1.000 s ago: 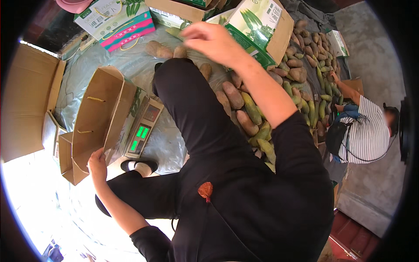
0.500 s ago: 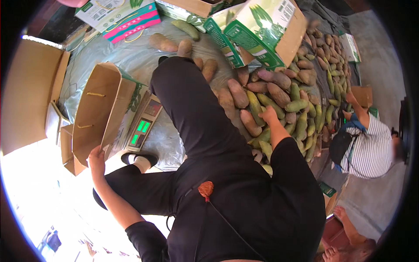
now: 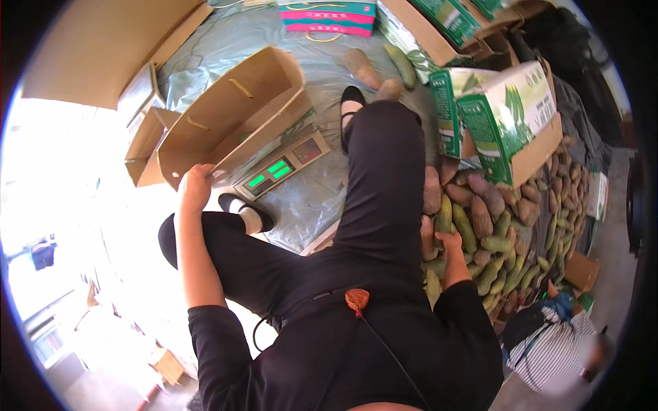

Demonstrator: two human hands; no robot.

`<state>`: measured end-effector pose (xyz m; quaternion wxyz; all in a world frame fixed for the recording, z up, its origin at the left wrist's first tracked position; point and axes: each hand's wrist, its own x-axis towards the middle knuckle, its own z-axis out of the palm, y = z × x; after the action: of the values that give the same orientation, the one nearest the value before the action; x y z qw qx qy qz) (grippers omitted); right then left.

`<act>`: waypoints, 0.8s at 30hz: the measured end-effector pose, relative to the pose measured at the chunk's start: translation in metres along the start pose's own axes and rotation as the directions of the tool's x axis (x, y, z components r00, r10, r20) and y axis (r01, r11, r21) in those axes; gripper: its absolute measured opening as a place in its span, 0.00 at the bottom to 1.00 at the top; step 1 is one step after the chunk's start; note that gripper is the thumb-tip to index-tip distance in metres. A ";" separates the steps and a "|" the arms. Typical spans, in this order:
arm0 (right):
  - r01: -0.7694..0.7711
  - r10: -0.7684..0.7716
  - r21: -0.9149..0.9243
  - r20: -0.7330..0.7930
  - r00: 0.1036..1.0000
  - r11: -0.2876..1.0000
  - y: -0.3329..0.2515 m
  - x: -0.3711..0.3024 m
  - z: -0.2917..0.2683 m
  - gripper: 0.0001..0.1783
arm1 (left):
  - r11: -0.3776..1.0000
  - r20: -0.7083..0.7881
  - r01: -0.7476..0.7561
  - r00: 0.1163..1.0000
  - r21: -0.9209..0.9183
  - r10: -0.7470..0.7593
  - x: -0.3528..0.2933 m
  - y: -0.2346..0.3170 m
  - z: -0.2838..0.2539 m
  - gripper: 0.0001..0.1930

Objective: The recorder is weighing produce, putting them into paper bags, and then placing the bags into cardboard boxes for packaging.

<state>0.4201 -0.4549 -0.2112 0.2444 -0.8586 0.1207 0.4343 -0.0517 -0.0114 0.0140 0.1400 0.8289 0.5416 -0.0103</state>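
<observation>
My left hand (image 3: 197, 188) pinches the near corner of a tall open cardboard carton (image 3: 240, 92) with yellow cord handles. The carton stands tilted on a digital scale (image 3: 312, 147) with a lit green display, and nothing shows inside the part I can see. My right hand (image 3: 450, 241) is closed round the lower end of a yellow-green cucumber (image 3: 443, 214) in the pile to the right. Darker green cucumbers (image 3: 464, 229) and brownish-red ones (image 3: 482, 218) lie around that hand.
Green-and-white printed cartons (image 3: 510, 127) stand beyond the pile. A pink and teal box (image 3: 329, 19) sits at the far edge of the plastic sheet (image 3: 295, 212). A person in a striped shirt (image 3: 552, 349) is at the lower right. My foot (image 3: 250, 214) is beside the scale.
The view has swung, so the carton, scale and pile sit elsewhere in it. My left hand still holds the carton corner and my right hand stays on the same yellow-green cucumber.
</observation>
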 end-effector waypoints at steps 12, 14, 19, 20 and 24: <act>-0.242 0.019 0.434 0.459 0.888 0.868 0.012 -0.037 -0.061 0.27 | 0.999 0.039 0.016 0.999 0.045 -0.017 -0.007 0.017 -0.017 0.16; -0.107 -0.119 0.423 0.473 0.873 0.900 -0.022 -0.059 -0.059 0.27 | 0.997 0.039 -0.032 0.999 0.069 0.029 -0.009 0.017 -0.018 0.18; 0.254 -0.384 0.349 0.378 0.842 0.902 -0.138 -0.086 -0.040 0.26 | 0.998 0.029 -0.019 0.999 0.060 0.017 -0.009 0.014 -0.019 0.18; 0.337 -0.451 0.327 0.392 0.802 0.883 -0.168 -0.098 -0.035 0.26 | 0.999 0.032 0.002 0.999 0.043 -0.004 -0.009 0.015 -0.020 0.18; 0.706 -0.724 0.205 0.348 0.595 0.678 -0.276 -0.139 -0.008 0.32 | 0.999 0.040 -0.013 0.999 0.031 0.012 -0.009 0.011 -0.019 0.17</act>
<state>0.4586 -0.2248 -0.0085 0.4363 -0.7204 -0.2763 0.4630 -0.0479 -0.0186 0.0361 0.1378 0.8339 0.5333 -0.0347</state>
